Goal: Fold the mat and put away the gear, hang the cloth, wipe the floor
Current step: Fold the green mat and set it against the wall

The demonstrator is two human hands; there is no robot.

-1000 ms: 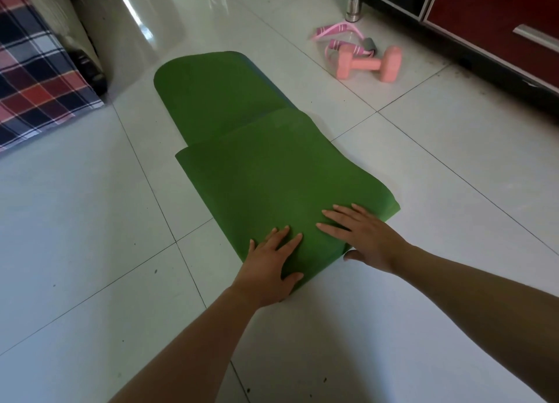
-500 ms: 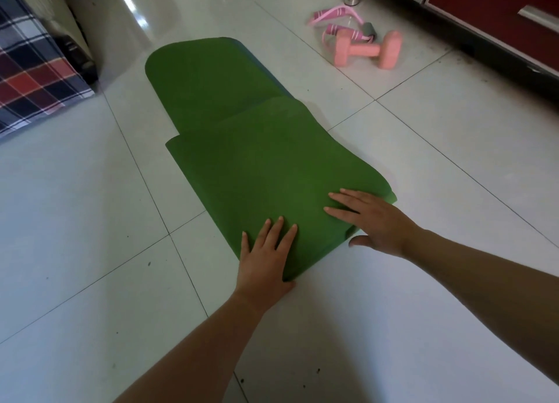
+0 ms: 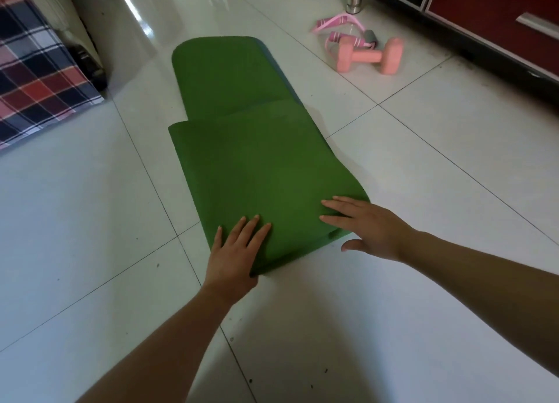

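Observation:
A green mat point(image 3: 257, 160) lies on the white tiled floor, its near part folded over onto the rest. My left hand point(image 3: 234, 252) rests flat on the near folded edge, fingers spread. My right hand point(image 3: 367, 227) lies flat on the mat's near right corner, thumb off on the tile. Neither hand grips anything. A pink dumbbell point(image 3: 367, 57) lies on the floor at the far right. Pink resistance bands with handles point(image 3: 338, 28) lie just behind the dumbbell.
A plaid cloth point(image 3: 36, 78) covers furniture at the far left. A dark red cabinet point(image 3: 490, 18) on a metal leg point(image 3: 353, 0) runs along the far right. White floor tiles point(image 3: 90, 206) surround the mat.
Both hands stay pressed on the mat's near fold and have slid slightly apart along it. The view has shifted a little.

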